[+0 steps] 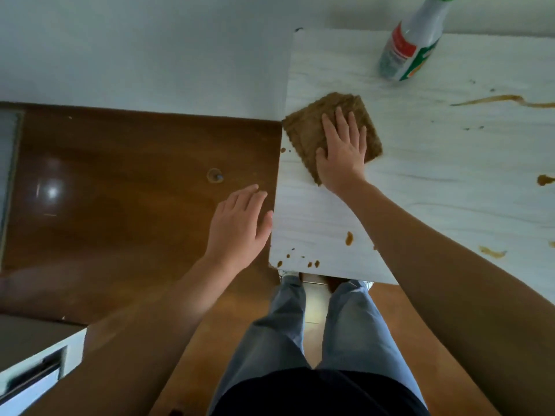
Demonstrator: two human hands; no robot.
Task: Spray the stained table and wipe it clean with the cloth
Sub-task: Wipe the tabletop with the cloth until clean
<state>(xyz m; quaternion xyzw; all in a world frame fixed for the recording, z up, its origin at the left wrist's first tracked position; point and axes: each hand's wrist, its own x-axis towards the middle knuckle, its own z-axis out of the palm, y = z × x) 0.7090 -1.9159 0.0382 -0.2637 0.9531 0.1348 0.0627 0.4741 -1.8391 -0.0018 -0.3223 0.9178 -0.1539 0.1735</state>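
A folded brown cloth (309,127) lies flat near the left edge of the white table (435,175). My right hand (342,151) presses down on it, fingers spread over its near half. Brown stains mark the table: drops at the near left corner (312,263), a blob (349,238), a long streak at the far right (495,100) and patches on the right (545,179). A white spray bottle with a red and green label (411,46) stands at the table's far side. My left hand (240,226) hovers flat beside the table's left edge, holding nothing.
A brown wooden floor (120,205) lies left of the table, with a white wall (135,49) beyond. My legs in blue jeans (300,340) stand at the table's near edge. A white cabinet corner (36,370) shows at the bottom left.
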